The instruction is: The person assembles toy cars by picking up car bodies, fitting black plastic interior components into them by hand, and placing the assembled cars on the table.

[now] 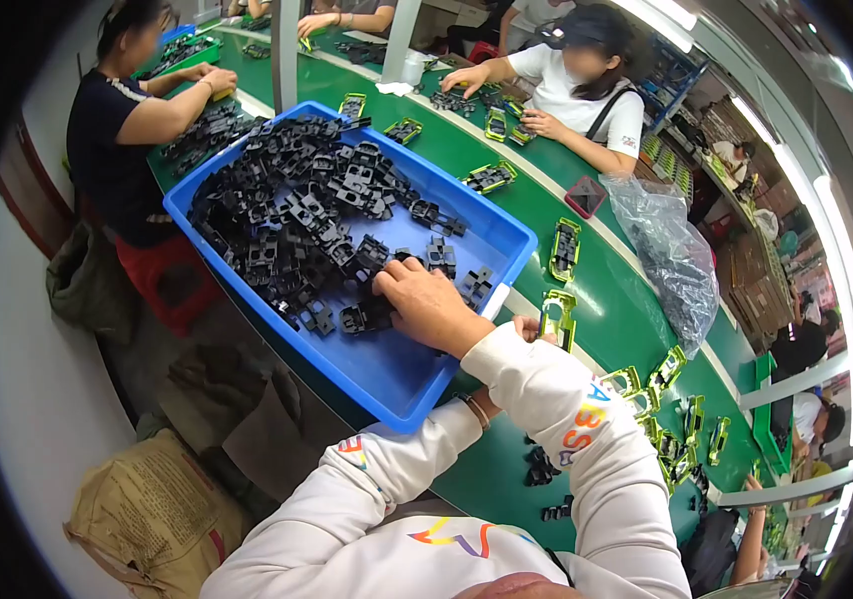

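Observation:
My right hand (428,304) reaches into the blue tray (401,404), fingers bent down onto the black plastic toy-car chassis parts (291,215) heaped there. They close on one of these parts, mostly hidden under the hand. My arms cross: the left passes under the right forearm. Just beyond the right cuff, part of my left hand (525,326) shows, its fingers closed on a lime-green toy car shell (558,317) held over the green table. The rest of that hand is hidden behind the right sleeve.
More lime-green shells (681,439) lie piled by my right arm, with black parts (541,466) nearby. Along the green conveyor (601,299) sit assembled car bodies (565,250), a small red tray (585,197) and a clear plastic bag (661,250). Co-workers sit at the far left and across.

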The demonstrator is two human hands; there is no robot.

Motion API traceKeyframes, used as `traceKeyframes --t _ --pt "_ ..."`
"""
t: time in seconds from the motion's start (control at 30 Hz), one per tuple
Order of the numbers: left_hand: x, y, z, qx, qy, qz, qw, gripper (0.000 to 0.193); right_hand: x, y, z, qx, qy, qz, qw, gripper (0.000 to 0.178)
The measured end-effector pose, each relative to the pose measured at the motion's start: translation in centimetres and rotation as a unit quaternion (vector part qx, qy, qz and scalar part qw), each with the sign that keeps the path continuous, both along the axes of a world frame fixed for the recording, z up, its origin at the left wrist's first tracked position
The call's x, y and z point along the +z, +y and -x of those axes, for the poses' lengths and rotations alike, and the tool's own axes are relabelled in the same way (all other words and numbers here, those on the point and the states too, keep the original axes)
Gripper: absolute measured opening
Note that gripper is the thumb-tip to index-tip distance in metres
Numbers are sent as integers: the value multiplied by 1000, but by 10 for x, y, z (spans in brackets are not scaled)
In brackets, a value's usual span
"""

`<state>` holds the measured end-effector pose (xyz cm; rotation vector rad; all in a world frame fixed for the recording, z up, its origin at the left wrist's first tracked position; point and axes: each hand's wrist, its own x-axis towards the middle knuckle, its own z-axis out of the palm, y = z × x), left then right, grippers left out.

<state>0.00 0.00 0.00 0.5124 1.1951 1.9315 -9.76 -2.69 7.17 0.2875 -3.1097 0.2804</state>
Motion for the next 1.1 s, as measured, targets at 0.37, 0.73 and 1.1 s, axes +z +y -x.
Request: traceKeyframes --t 0.37,0.73,1.1 --pt "-6 15 1 47 -100 -5 994 35 24 24 -41 -44 189 193 962 29" --pt "-52 5 -8 6 8 -212 977 46 16 49 7 -94 -6 259 961 51" --pt "-46 25 -13 2 -146 -123 982 40 -15 18 55 -56 -93 72 992 112"
